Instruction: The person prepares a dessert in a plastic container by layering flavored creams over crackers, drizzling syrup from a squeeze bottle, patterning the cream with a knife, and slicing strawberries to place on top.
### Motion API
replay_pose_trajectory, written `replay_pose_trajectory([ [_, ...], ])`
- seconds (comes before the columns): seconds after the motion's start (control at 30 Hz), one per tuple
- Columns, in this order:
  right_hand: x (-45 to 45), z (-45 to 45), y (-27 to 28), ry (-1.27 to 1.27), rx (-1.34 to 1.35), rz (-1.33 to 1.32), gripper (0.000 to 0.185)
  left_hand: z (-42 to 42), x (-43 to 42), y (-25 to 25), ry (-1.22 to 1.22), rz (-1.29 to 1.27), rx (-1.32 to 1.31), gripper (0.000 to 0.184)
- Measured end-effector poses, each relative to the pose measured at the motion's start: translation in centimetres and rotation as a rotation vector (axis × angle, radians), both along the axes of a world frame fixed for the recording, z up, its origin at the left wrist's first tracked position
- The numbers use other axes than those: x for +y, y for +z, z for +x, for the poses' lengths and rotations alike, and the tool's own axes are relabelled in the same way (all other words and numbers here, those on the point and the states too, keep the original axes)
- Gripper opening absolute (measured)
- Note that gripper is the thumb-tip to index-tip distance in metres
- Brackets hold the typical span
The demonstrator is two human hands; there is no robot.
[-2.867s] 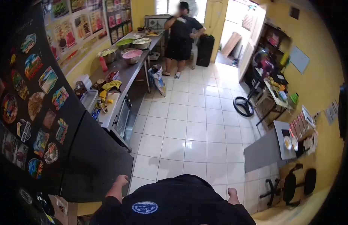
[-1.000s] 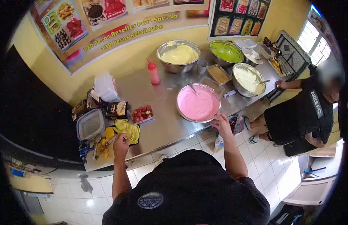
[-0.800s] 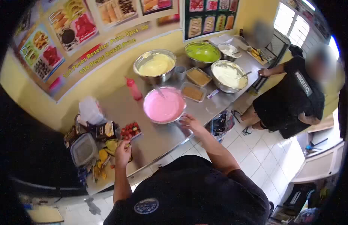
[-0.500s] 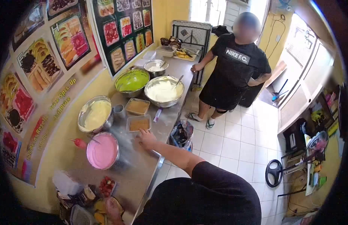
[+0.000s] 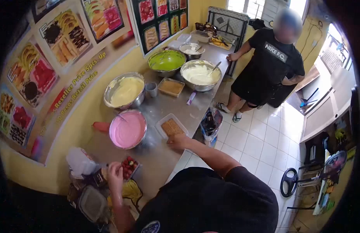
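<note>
A clear plastic tub [image 5: 180, 121] with brown, cracker-like pieces inside lies on the metal table. My right hand [image 5: 177, 142] is closed on its near edge, with the fingers partly hidden. My left hand [image 5: 115, 171] hovers just left of a small pack of strawberries [image 5: 129, 167]; its fingers are loosely bent and nothing shows in them. Beyond the tub stands a steel bowl of pink cream [image 5: 127, 129]. A second tub with a tan filling [image 5: 171, 87] rests farther back.
Bowls of pale yellow cream [image 5: 127, 91], green cream [image 5: 166, 61] and white cream [image 5: 200, 74] line the table. A grey cup [image 5: 151, 89] and a purple-and-white item [image 5: 191, 98] stand near. Lidded containers [image 5: 91, 204] crowd the near left. Another person [image 5: 273, 58] stands at the far end.
My right hand has drawn the tub of brown pieces nearer to me, away from the other tub. My left hand has risen from the near-left items to beside the strawberries. The view has shifted.
</note>
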State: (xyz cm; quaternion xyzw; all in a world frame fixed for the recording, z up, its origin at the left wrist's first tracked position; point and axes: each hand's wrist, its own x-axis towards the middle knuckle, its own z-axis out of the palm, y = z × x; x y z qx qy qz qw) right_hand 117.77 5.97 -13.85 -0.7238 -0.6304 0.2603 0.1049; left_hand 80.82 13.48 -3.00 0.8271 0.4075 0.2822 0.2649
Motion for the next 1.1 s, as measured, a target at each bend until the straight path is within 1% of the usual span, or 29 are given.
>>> replay_pose_trajectory([
  [0.03,-0.4,0.4,-0.6,0.077,0.188,0.129,0.027,-0.2,2.9,-1.2,-0.024,0.141,0.072,0.015],
  [0.07,-0.8,0.8,-1.3,0.174,0.375,0.237,0.030,1.3,3.5,1.2,-0.014,0.083,0.073,0.016],
  [0.1,-1.1,1.2,-1.2,0.080,0.385,0.165,0.031,1.5,6.3,0.5,-0.079,0.086,0.038,0.017],
  [0.13,-1.5,1.2,-1.4,-0.014,0.401,0.088,0.032,2.3,8.2,1.3,-0.146,0.103,0.034,0.017],
  [0.17,-1.6,1.8,-2.0,-0.101,0.420,0.035,0.032,2.7,10.8,0.5,-0.159,0.192,0.065,0.017],
  [0.2,-2.7,1.7,-0.9,-0.129,0.423,0.230,0.031,3.5,12.9,0.2,-0.200,0.204,0.018,0.019],
  [0.23,-3.4,1.7,0.4,-0.177,0.430,0.267,0.031,4.5,14.2,0.5,-0.189,0.223,0.030,0.019],
  [0.3,-4.9,1.2,3.0,-0.305,0.439,0.309,0.030,6.3,17.5,0.6,-0.269,0.424,0.213,0.019],
  [0.33,-5.6,1.0,3.8,-0.384,0.439,0.313,0.030,7.2,18.5,0.2,-0.273,0.454,0.298,0.020],
  [0.37,-5.7,1.2,3.5,-0.360,0.444,0.310,0.030,8.3,19.3,-0.3,-0.276,0.487,0.380,0.021],
  [0.43,-6.1,1.8,2.8,-0.512,0.548,0.315,0.027,10.7,20.2,-1.2,-0.256,0.523,0.523,0.023],
  [0.5,-5.7,2.7,1.6,-0.540,0.590,0.317,0.024,12.6,19.3,-1.1,-0.275,0.465,0.452,0.022],
  [0.53,-5.7,2.8,2.6,-0.507,0.582,0.345,0.024,13.1,18.9,-0.9,-0.241,0.467,0.451,0.022],
  [0.6,-5.9,3.6,3.8,-0.512,0.646,0.391,0.026,13.5,18.9,-0.6,-0.198,0.428,0.031,0.019],
  [0.63,-6.4,4.1,3.7,-0.524,0.693,0.426,0.026,12.7,19.9,-1.0,-0.176,0.424,0.033,0.019],
  [0.67,-6.9,5.1,3.4,-0.508,0.691,0.414,0.026,11.6,21.7,-2.0,0.051,0.271,-0.116,0.022],
  [0.7,-7.5,6.1,3.1,-0.559,0.727,0.419,0.025,10.2,23.6,-3.4,0.276,0.115,-0.261,0.027],
  [0.73,-8.1,6.9,2.7,-0.615,0.764,0.427,0.024,8.6,26.0,-5.2,0.418,0.026,-0.244,0.035],
  [0.77,-8.5,7.5,2.5,-0.609,0.763,0.422,0.024,7.0,28.6,-7.2,0.557,-0.061,-0.229,0.044],
  [0.8,-9.1,8.1,2.6,-0.690,0.783,0.389,0.023,5.5,30.9,-9.0,0.562,-0.062,-0.231,0.044],
  [0.83,-9.3,8.2,2.9,-0.774,0.800,0.358,0.022,4.3,33.1,-10.8,0.596,-0.148,-0.089,0.049],
  [0.87,-9.2,8.1,3.1,-0.798,0.793,0.364,0.020,3.9,35.0,-12.8,0.624,-0.233,0.053,0.054],
  [0.9,-9.0,8.0,3.1,-0.800,0.790,0.366,0.020,4.3,36.5,-15.6,0.621,-0.234,0.050,0.054],
  [0.93,-8.8,8.0,2.9,-0.808,0.778,0.357,0.021,4.8,37.6,-18.6,0.730,0.000,0.019,0.054],
  [0.97,-8.6,8.0,2.8,-0.818,0.763,0.349,0.021,5.1,38.4,-20.3,0.830,0.236,-0.015,0.053],
  [1.0,-8.4,8.1,2.3,-0.796,0.737,0.337,0.021,5.1,39.1,-20.6,0.818,0.232,-0.021,0.053],
  [1.03,-8.0,8.1,2.2,-0.809,0.727,0.345,0.021,5.1,39.7,-20.6,0.642,0.127,0.101,0.050],
  [1.1,-7.1,7.4,2.4,-0.729,0.669,0.323,0.021,6.0,40.7,-19.8,0.443,0.022,0.210,0.048],
])
